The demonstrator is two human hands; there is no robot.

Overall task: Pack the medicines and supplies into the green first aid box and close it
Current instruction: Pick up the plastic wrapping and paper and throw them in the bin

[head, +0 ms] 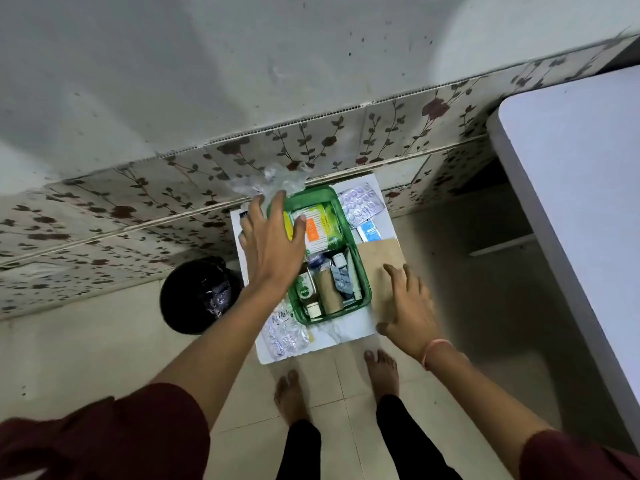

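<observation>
On a small white table (349, 336) against a floral-tiled wall (145, 209), the open green first aid box (364, 289) sits between a left hand (272, 244) and right hand (407, 306), both spread, holding nothing; labels are unreadable.

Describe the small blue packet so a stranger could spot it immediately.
Find the green first aid box open on the small white table against the floral tiles. Look just past its right rim, near the far corner, below the fanned silver blister strips. The small blue packet lies there, the only blue item outside the box.
</observation>
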